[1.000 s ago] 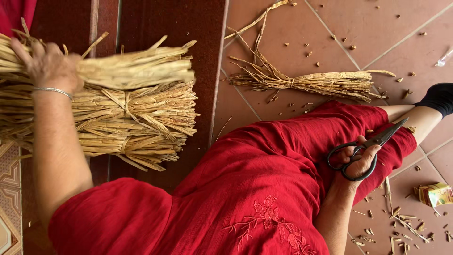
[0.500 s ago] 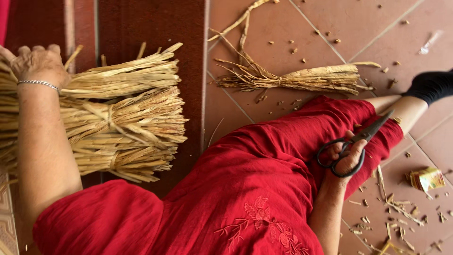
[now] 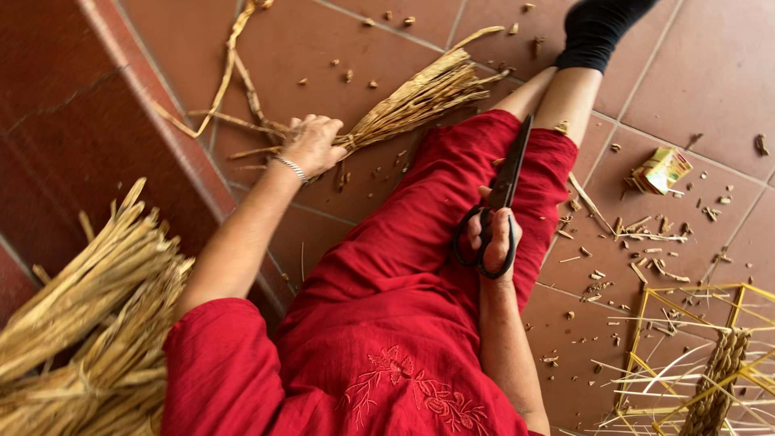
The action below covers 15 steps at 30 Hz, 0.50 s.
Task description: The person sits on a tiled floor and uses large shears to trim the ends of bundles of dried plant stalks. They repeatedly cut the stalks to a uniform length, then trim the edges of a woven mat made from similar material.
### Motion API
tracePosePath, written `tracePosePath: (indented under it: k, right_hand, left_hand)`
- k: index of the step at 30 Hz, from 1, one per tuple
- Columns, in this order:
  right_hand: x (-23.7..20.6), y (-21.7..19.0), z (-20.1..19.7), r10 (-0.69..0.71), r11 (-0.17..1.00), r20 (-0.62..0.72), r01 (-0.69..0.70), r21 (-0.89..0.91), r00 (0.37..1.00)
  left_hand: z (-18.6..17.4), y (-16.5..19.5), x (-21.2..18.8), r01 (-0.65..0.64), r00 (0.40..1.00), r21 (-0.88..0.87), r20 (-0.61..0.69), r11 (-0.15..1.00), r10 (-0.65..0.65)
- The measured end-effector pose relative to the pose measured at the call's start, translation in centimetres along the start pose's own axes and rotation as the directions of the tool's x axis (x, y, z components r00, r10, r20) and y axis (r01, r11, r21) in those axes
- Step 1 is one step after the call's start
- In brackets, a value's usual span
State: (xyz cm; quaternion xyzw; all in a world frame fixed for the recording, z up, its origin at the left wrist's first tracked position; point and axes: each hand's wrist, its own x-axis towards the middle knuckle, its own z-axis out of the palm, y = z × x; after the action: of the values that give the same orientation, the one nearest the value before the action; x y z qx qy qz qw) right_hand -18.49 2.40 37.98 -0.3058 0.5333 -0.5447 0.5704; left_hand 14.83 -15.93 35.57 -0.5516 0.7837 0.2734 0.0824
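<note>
You sit on a brown tiled floor [image 3: 347, 40] strewn with straw scraps [image 3: 646, 250], a straw bundle [image 3: 420, 101] and a small yellow-green packet [image 3: 662, 169] lying on it.

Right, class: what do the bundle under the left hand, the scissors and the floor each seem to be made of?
Bundle at the left hand: dried straw or reed, by its pale gold, fibrous stalks. Scissors in the right hand: dark metal, probably iron or steel, with a dull finish. Floor: reddish-brown tiles with grout lines, likely matt ceramic or terracotta.
</note>
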Motion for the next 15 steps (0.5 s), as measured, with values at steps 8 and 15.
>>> tracePosePath:
  k: [8,15]
  right_hand:
    - [4.0,-1.9,-3.3,0.069,0.994,-0.043,-0.065,0.085,0.997]
    - [4.5,-2.0,-6.0,0.1,0.968,-0.034,-0.09,0.233,0.994]
  left_hand:
    - [5.3,7.9,12.6,0.242,0.969,0.099,0.024,0.965,-0.245]
    - [9.1,7.0,14.4,0.216,0.972,-0.089,-0.08,0.972,-0.223]
